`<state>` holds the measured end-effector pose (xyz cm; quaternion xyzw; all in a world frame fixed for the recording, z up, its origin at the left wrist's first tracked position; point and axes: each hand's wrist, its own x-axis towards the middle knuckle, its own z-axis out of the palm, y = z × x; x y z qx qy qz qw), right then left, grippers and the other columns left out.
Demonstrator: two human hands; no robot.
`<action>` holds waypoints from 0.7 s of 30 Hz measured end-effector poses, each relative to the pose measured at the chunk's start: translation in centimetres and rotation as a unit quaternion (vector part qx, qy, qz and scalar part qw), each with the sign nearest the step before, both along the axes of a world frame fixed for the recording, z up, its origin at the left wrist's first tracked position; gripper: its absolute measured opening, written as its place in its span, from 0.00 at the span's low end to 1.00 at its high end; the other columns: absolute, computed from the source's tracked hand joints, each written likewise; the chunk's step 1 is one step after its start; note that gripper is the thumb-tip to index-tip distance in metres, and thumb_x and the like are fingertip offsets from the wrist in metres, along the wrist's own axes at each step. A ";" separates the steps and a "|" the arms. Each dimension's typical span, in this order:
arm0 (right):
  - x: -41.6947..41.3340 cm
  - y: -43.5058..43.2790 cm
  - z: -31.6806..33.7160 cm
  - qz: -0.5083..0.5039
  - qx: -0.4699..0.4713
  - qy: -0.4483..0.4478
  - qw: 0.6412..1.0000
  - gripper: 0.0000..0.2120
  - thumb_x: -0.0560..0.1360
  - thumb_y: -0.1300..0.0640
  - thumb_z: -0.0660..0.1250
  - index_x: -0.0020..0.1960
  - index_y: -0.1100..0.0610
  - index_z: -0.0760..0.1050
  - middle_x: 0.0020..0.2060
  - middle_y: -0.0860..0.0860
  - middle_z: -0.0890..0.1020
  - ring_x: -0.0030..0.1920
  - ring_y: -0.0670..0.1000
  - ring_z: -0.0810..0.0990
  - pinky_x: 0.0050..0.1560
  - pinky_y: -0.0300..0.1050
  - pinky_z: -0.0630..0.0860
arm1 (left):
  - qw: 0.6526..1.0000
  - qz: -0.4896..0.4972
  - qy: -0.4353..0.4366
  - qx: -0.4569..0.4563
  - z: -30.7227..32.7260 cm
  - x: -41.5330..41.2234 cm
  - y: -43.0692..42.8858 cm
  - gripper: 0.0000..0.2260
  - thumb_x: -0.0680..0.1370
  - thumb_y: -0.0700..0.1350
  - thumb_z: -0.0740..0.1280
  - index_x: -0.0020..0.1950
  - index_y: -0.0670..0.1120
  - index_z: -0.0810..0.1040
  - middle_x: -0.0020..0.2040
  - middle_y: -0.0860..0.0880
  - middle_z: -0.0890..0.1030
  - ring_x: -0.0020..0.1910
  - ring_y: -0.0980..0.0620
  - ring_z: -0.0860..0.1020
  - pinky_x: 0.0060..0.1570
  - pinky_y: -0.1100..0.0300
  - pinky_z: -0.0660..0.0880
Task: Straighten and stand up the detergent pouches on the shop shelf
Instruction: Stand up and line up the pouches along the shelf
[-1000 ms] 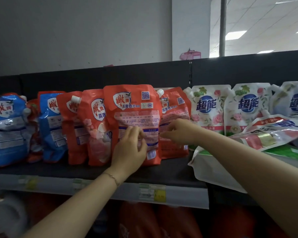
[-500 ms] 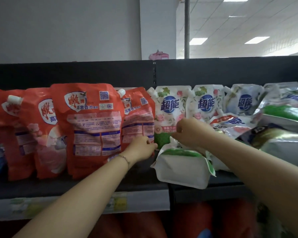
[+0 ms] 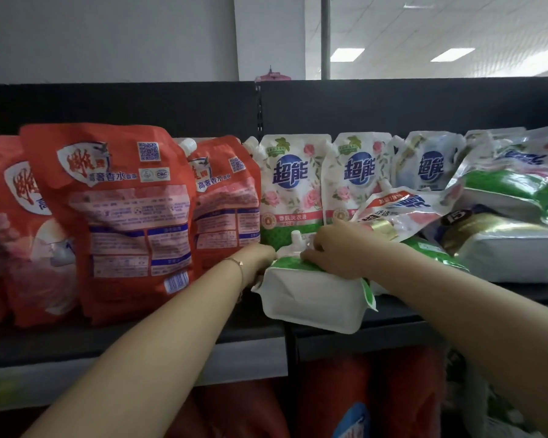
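A white and green detergent pouch (image 3: 314, 295) lies flat on the dark shelf (image 3: 257, 335), its bottom sticking out over the front edge and its spout pointing at the back. My right hand (image 3: 336, 251) grips its top from above. My left hand (image 3: 258, 259) is at the pouch's left top corner, with its fingers hidden behind the pouch. Orange pouches (image 3: 121, 216) stand upright on the left. White rose-print pouches (image 3: 290, 188) stand behind my hands.
To the right, several white, green and gold pouches (image 3: 503, 222) lie toppled in a heap on the shelf. A black back panel (image 3: 393, 105) closes the shelf behind. More orange and blue pouches (image 3: 345, 399) show on the shelf below.
The view has shifted right. My left hand left the orange pouches and moved to the flat white pouch. My right hand came down onto that pouch's top.
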<state>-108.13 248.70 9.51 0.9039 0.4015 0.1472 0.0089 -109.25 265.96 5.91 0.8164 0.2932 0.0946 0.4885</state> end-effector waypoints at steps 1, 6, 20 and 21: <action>0.1 -0.1 -0.1 0.004 -0.002 0.002 1.000 0.21 0.82 0.43 0.54 0.38 0.56 0.66 0.34 0.50 0.68 0.33 0.50 0.70 0.31 0.43 0.65 | 0.999 -0.002 -0.010 -0.034 -0.2 0.1 0.2 0.06 0.80 0.39 0.63 0.46 0.38 0.76 0.40 0.42 0.77 0.36 0.47 0.75 0.36 0.58 0.72; 0.4 -0.8 -1.2 0.037 0.013 -0.002 0.999 0.23 0.82 0.43 0.52 0.45 0.60 0.75 0.41 0.56 0.78 0.41 0.54 0.77 0.43 0.50 0.76 | 0.997 0.010 -0.026 -0.076 0.1 -0.1 -0.3 0.11 0.80 0.41 0.65 0.57 0.34 0.75 0.50 0.41 0.79 0.51 0.43 0.78 0.47 0.53 0.76; 0.0 -2.3 -1.9 0.127 0.210 0.081 0.966 0.17 0.82 0.42 0.49 0.51 0.54 0.69 0.48 0.50 0.76 0.48 0.53 0.75 0.52 0.52 0.72 | 0.967 0.044 -0.224 0.111 7.2 -1.3 -1.5 0.18 0.80 0.40 0.64 0.68 0.35 0.69 0.55 0.42 0.77 0.50 0.48 0.77 0.39 0.70 0.70; 0.2 -2.0 -2.1 0.127 0.218 0.089 0.964 0.18 0.82 0.41 0.49 0.50 0.53 0.68 0.47 0.50 0.76 0.48 0.54 0.75 0.52 0.53 0.72 | 0.962 0.040 -0.245 0.113 8.0 -1.8 -1.6 0.16 0.80 0.41 0.64 0.66 0.37 0.71 0.53 0.43 0.78 0.50 0.48 0.77 0.41 0.68 0.71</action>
